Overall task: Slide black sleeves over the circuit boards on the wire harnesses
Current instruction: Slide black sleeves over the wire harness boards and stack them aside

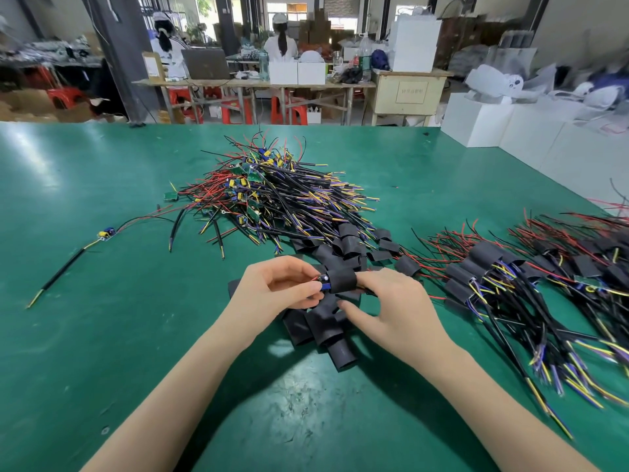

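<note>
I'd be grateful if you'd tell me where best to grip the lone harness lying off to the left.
Probably the thick black cable, pinched across its width from above. It lies flat and straight on the green table, apart from the pile; its small board looks fiddlier and must stay free for the sleeve.

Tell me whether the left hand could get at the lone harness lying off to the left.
Probably yes, once freed: the left hand now pinches a board entering a sleeve. Only bare table lies between it and the lone harness.
</note>
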